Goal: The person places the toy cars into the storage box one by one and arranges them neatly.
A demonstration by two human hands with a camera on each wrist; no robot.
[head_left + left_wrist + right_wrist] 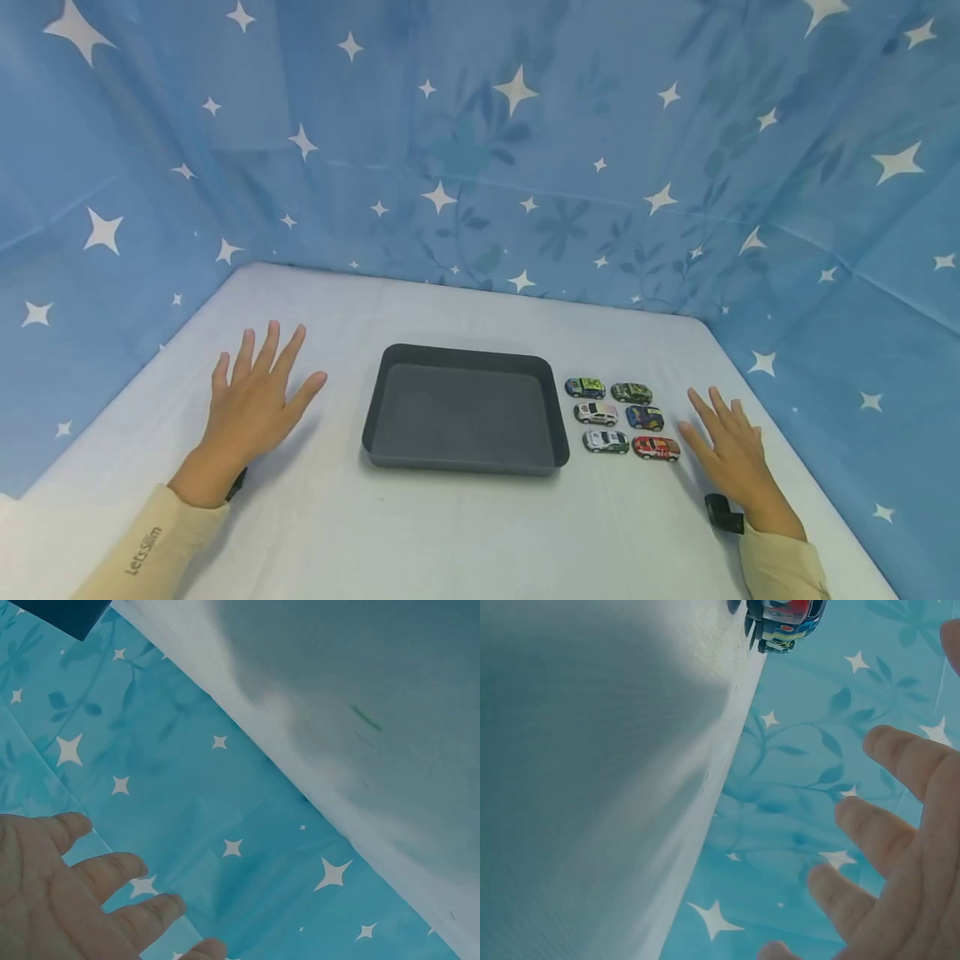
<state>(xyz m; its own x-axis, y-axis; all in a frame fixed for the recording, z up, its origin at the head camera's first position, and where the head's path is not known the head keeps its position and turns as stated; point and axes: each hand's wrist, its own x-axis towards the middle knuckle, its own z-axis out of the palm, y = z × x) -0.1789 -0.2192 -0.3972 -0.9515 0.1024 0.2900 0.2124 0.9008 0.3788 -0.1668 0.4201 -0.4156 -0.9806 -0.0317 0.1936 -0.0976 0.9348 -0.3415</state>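
Note:
My left hand point(251, 417) hovers over the left side of the table with its fingers spread, holding nothing. My right hand point(731, 450), also with fingers extended and nothing in it, is at the right, nearest to a red toy car point(656, 448). Beside that car stands a white and green toy car point(606, 442). Behind them are a white toy car point(596, 413) and a dark blue one point(645, 417). A blue and lime toy car point(585, 387) and a green toy car point(632, 393) form the back row. In the right wrist view, toy cars point(784, 626) show at the top edge.
A dark grey rectangular tray point(465, 467) lies mid-table between the hands, just left of the cars. The white table point(315, 533) is bordered by a blue curtain point(465, 167) with white stars at the back and sides. Black straps point(723, 513) sit at the wrists.

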